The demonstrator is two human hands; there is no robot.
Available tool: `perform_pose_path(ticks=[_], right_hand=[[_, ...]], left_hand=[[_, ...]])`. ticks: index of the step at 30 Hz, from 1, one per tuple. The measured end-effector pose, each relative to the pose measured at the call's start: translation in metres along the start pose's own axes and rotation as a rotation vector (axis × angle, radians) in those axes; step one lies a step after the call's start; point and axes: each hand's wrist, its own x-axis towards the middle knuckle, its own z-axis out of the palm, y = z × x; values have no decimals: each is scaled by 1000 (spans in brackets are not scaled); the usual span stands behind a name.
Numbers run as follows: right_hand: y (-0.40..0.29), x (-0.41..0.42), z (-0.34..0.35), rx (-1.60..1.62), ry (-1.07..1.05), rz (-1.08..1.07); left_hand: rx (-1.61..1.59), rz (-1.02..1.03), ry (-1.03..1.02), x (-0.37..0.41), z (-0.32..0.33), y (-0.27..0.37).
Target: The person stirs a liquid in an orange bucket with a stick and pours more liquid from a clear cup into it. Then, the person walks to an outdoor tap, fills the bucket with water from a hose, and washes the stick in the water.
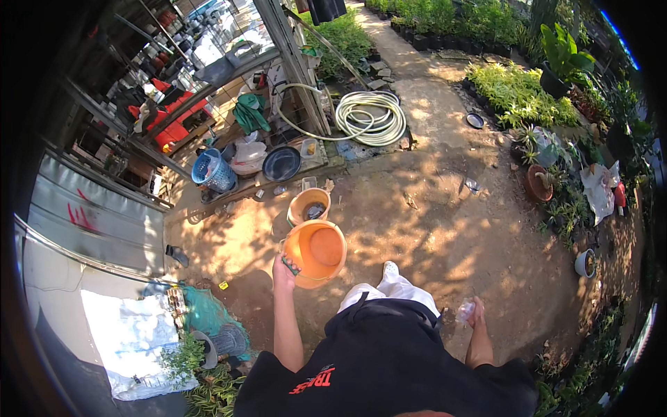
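Observation:
My left hand (285,272) grips the wire handle of an orange plastic bucket (319,250) by its green grip. The bucket is tilted so that its inside shows, and I see nothing in it. Just beyond it on the ground stands a second orange bucket (308,200) with something dark at its bottom. Down at my right side, my right hand (477,313) is closed around a crumpled clear plastic item (465,311), perhaps a bag or cup; its exact kind is unclear.
A coiled pale garden hose (371,119) lies ahead beside a wooden post. To its left are a black basin (282,163) and a blue plastic basket (212,169). Potted plants (521,96) line the right side. A dark boot-like object (177,255) lies by the metal sheet wall.

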Motion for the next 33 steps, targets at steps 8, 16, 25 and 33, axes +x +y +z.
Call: perform_pose_path(ticks=[8, 16, 25, 33], right_hand=[[-359, 206, 389, -881, -529, -536], [-418, 307, 724, -1357, -491, -188], [-508, 495, 1105, -2193, -476, -980], [-535, 667, 1369, -2269, -942, -1559]], left_hand=[[-90, -38, -147, 168, 218, 73], [-188, -127, 39, 379, 337, 93], [-229, -54, 154, 566, 418, 52], [-383, -207, 154, 679, 514, 72]])
